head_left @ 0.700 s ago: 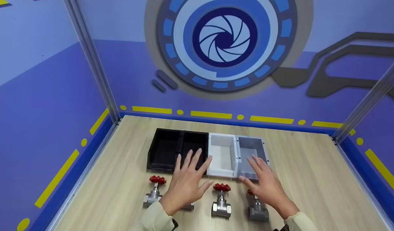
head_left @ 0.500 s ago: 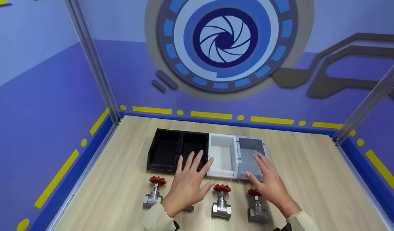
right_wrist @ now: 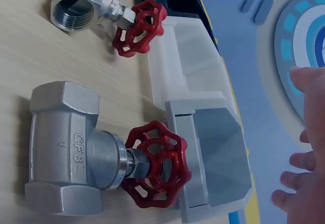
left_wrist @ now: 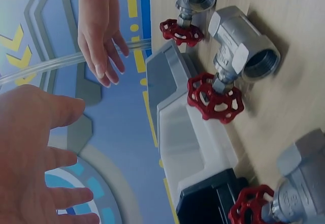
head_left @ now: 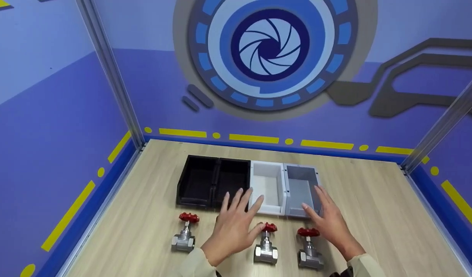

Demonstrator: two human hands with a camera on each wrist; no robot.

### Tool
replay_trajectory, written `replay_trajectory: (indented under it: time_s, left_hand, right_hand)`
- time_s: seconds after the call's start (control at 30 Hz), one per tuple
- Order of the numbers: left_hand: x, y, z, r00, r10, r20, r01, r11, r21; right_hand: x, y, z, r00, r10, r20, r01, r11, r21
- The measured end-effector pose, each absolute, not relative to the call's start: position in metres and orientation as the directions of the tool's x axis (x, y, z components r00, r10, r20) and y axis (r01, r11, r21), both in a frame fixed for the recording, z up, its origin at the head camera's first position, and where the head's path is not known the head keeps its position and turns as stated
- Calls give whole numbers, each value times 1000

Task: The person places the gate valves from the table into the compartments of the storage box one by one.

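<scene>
My left hand (head_left: 234, 227) hovers with spread fingers in front of the black and white bins, holding nothing. Its thumb overlaps the red handwheel of the middle gate valve (head_left: 266, 252) in the head view. Fingers apart and grasping nothing, my right hand (head_left: 331, 221) is by the right side of the grey bin (head_left: 299, 211), above the right-hand gate valve (head_left: 310, 257). Another steel valve (head_left: 183, 240) with a red wheel stands at the left. In the left wrist view, a valve (left_wrist: 304, 183) at the lower right is partly cut off by the frame.
Two black bins (head_left: 195, 201), a white bin (head_left: 272, 209) and the grey bin form a row behind the valves on the wooden table (head_left: 132, 215). Blue printed walls (head_left: 151, 88) and metal posts (head_left: 114, 77) enclose the table at the back and sides.
My left hand has shifted right and a little towards me. The right hand has moved right and slightly down, uncovering the right-hand valve's red wheel. The valves and bins stay put.
</scene>
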State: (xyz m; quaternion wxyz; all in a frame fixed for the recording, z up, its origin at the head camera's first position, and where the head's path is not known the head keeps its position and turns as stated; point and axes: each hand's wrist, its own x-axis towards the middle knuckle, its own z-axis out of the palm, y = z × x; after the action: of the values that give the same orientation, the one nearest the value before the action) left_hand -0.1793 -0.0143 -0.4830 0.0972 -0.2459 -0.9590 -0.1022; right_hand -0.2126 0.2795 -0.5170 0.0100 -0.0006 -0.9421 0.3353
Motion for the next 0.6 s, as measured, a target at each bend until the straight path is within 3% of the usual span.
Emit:
replay_trajectory:
  time_s: [0.27,0.6]
  left_hand:
    - [-176,0,-489,-865,453,217,487,863,139]
    - [-171,14,-495,-857,479,191,514,823,243]
  right_hand:
    - [-217,288,-520,-1000,17,5,8,700,-714]
    - [-225,295,-522,-996,45,-78,88,656,-750]
